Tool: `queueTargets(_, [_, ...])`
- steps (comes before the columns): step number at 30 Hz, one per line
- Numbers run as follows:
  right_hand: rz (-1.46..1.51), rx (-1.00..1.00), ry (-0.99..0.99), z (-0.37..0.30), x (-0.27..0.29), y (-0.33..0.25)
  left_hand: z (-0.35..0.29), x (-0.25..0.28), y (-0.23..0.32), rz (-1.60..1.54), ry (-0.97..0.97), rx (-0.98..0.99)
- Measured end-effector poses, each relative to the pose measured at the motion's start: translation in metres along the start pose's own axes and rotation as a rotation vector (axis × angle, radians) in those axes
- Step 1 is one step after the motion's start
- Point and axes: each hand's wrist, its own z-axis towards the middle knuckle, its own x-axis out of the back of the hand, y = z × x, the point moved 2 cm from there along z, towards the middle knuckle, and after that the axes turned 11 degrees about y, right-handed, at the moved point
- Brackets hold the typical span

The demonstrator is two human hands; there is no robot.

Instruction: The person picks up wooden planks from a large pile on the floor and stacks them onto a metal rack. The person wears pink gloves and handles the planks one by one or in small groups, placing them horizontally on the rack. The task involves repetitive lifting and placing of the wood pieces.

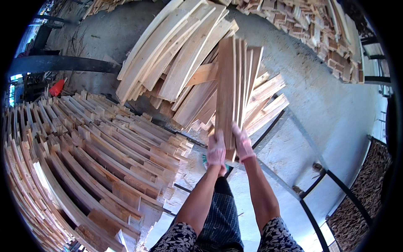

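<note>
Two gloved hands sit at the near middle of my head view: the left hand [216, 150], fingers curled against the left side of a bundle of sawn wooden planks [226, 88], and the right hand [243, 143], closed in from the opposite side. I read the gap between them as set by the bundle's width, both palms probably squeezing so that no plank slips out; the pale pink gloves [247, 152] are presumably worn against splinters. From the grip, the bundle runs toward 12 o'clock, and whether its far end rests on anything I cannot tell. Behind it, at 11 o'clock, lies a pile of curved planks [184, 71], roughly nested, likely because matching bends lie steadier. Loose boards [270, 89] splay out at 1 o'clock. Around 9 o'clock I have a broad stack of curved slats [105, 147], its rows spaced apart, perhaps to let air through. Farther out at 1 o'clock is a heap of short wood pieces [306, 33], and a black bar frame [312, 222] stands between 4 and 5 o'clock
</note>
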Motion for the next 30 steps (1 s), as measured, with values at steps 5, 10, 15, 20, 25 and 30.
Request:
queueTargets(5, [-0.375,0.011,0.014,-0.107,0.078,0.033,-0.139,0.025,-0.029,-0.381,-0.314,0.140])
queueTargets(10, [-0.066,-0.157,-0.077,-0.162,0.103,-0.021,-0.167,0.098,0.004,-0.812,-0.920,1.028])
queueTargets(15, [0.486,-0.140,-0.265,-0.138,0.050,0.005,-0.095,0.066,0.028,-0.538,-0.524,0.365])
queueTargets(20, [0.546,-0.196,-0.409,-0.167,0.064,0.036,-0.131,0.124,0.066,-0.817,-0.600,0.265])
queueTargets(25, [0.508,-0.221,-0.399,-0.268,0.085,0.020,-0.188,0.194,0.061,-0.406,-0.668,0.156])
queueTargets(30, [0.497,-0.246,-0.398,-0.301,0.078,-0.024,-0.210,0.256,0.100,-0.546,-0.639,0.089])
